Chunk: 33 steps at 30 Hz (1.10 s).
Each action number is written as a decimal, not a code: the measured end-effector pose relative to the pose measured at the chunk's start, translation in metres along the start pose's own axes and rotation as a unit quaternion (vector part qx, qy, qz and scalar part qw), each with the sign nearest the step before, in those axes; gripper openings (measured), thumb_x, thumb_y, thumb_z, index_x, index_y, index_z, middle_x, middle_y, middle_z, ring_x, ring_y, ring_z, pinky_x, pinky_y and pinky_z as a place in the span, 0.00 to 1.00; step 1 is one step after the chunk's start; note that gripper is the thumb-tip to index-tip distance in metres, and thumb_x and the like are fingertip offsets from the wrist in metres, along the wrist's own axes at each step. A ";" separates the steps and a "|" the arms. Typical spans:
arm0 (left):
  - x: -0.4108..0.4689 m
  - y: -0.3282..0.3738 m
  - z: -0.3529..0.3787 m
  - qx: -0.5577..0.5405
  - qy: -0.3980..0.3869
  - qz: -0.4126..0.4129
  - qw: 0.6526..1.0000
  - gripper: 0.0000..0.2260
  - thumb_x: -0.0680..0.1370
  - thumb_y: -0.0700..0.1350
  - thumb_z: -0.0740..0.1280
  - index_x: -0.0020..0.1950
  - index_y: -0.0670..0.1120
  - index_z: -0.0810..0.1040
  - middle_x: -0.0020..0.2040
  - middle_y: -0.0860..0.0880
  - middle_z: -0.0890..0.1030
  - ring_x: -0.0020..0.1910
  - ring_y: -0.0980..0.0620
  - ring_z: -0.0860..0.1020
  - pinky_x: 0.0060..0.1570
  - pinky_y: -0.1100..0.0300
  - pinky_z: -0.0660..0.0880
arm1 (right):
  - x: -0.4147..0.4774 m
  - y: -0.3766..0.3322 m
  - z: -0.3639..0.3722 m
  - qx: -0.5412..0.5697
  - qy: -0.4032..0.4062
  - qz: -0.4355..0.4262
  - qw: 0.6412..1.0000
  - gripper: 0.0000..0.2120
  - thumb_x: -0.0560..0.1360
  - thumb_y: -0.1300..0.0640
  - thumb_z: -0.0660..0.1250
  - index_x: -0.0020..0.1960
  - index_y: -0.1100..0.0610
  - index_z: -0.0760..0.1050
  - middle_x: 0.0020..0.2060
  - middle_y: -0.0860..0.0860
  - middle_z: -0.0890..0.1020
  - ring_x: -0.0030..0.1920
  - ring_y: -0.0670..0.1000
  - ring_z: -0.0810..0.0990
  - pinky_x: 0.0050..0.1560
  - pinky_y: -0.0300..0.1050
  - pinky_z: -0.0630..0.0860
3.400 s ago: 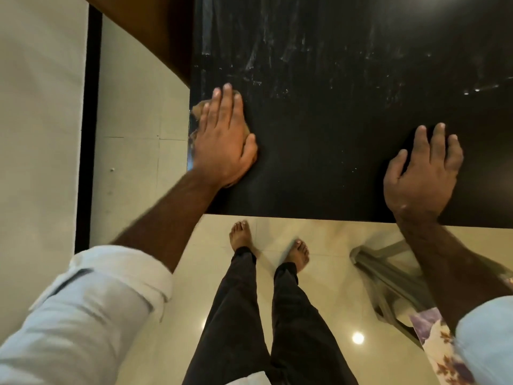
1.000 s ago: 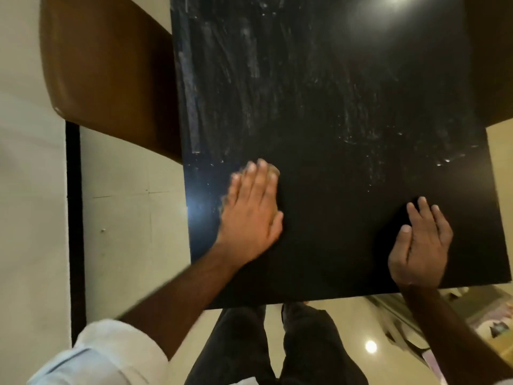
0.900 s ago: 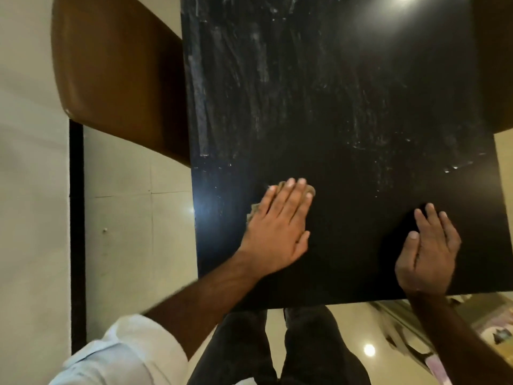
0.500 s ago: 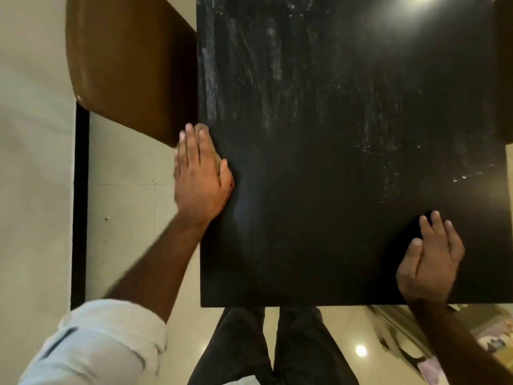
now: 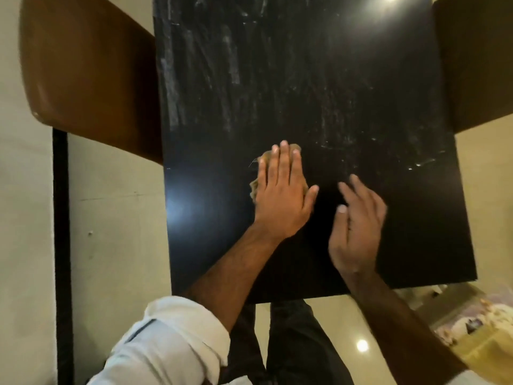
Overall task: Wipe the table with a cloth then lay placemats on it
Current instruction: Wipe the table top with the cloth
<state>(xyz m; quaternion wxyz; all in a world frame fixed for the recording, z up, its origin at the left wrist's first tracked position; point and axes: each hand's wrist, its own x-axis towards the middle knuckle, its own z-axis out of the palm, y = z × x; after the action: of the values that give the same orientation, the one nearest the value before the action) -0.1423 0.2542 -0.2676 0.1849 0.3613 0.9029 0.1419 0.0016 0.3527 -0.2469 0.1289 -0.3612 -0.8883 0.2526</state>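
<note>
The left hand [image 5: 283, 198] lies flat on a tan cloth [image 5: 254, 187] and presses it on the black tabletop [image 5: 361, 79], about midway between the left and right edges, somewhat closer to the near edge. Its fingers [image 5: 283, 162] are straight and close together. The right hand [image 5: 356, 229] is just beside it and holds nothing, with fingers loosely spread and blurred; I cannot tell if it touches the tabletop. Whitish streaks cover the far half. A brown chair [image 5: 88, 73] stands at the left edge.
</note>
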 end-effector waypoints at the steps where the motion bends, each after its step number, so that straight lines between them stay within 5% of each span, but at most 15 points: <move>1: 0.008 0.004 -0.007 -0.054 -0.007 0.024 0.998 0.39 0.89 0.61 0.55 0.90 0.43 0.41 0.91 0.41 0.40 0.90 0.43 0.38 0.88 0.40 0.39 | 0.008 -0.010 0.005 -0.005 -0.016 -0.027 0.999 0.21 0.88 0.55 0.59 0.77 0.59 0.78 0.80 0.56 0.75 0.81 0.56 0.68 0.83 0.45 0.59; 3: 0.016 -0.007 -0.026 -0.124 0.017 0.021 0.992 0.38 0.89 0.54 0.59 0.90 0.44 0.41 0.91 0.44 0.42 0.90 0.45 0.39 0.87 0.44 0.36 | 0.025 -0.027 0.016 -0.053 -0.059 -0.067 0.995 0.23 0.88 0.50 0.58 0.79 0.58 0.75 0.83 0.55 0.71 0.85 0.56 0.63 0.86 0.54 0.58; 5: 0.016 -0.041 -0.038 -0.076 0.069 -0.009 0.995 0.35 0.88 0.51 0.58 0.91 0.43 0.46 0.91 0.44 0.46 0.90 0.44 0.43 0.88 0.41 0.41 | 0.037 -0.043 0.028 -0.105 -0.106 -0.078 0.986 0.31 0.87 0.42 0.57 0.86 0.55 0.66 0.87 0.55 0.62 0.89 0.59 0.54 0.87 0.59 0.55; 8: 0.005 -0.097 -0.034 0.015 0.039 -0.035 0.999 0.33 0.88 0.56 0.50 0.91 0.45 0.52 0.91 0.45 0.48 0.90 0.43 0.44 0.87 0.35 0.48 | 0.042 -0.063 0.052 -0.148 -0.148 -0.093 0.973 0.38 0.85 0.34 0.55 0.90 0.49 0.54 0.90 0.55 0.51 0.90 0.61 0.45 0.84 0.64 0.59; 15: 0.001 -0.099 -0.018 0.116 0.033 -0.018 0.993 0.34 0.89 0.60 0.48 0.91 0.45 0.48 0.91 0.45 0.44 0.90 0.42 0.43 0.88 0.39 0.46 | -0.011 -0.020 0.037 -0.185 -0.150 -0.104 0.966 0.34 0.88 0.35 0.54 0.90 0.45 0.55 0.90 0.52 0.51 0.90 0.61 0.46 0.82 0.62 0.64; 23: 0.014 -0.072 -0.016 0.146 0.025 0.006 0.989 0.35 0.87 0.58 0.49 0.91 0.43 0.47 0.91 0.44 0.44 0.90 0.43 0.42 0.88 0.38 0.46 | 0.066 0.036 0.007 -0.242 -0.095 0.053 0.964 0.33 0.87 0.35 0.52 0.89 0.46 0.57 0.90 0.54 0.54 0.89 0.64 0.50 0.78 0.66 0.69; 28: 0.022 -0.059 -0.007 0.151 0.023 0.007 0.988 0.35 0.88 0.58 0.49 0.91 0.44 0.46 0.91 0.45 0.43 0.90 0.43 0.42 0.87 0.37 0.48 | 0.106 -0.006 0.045 -0.220 -0.096 -0.005 0.971 0.35 0.86 0.34 0.51 0.89 0.47 0.58 0.90 0.55 0.55 0.89 0.65 0.49 0.79 0.65 0.66; 33: 0.021 -0.059 -0.006 0.154 0.034 0.011 0.987 0.34 0.88 0.57 0.48 0.91 0.44 0.46 0.91 0.45 0.43 0.90 0.43 0.43 0.87 0.37 0.49 | 0.054 0.004 0.031 -0.215 -0.131 -0.046 0.967 0.35 0.88 0.36 0.52 0.91 0.47 0.52 0.90 0.53 0.49 0.90 0.63 0.45 0.81 0.62 0.63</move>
<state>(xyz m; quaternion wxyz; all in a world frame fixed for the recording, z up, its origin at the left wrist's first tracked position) -0.1938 0.2273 -0.2902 0.0947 0.3902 0.9157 0.0149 -0.0466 0.3821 -0.2731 -0.0578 -0.3034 -0.9464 0.0943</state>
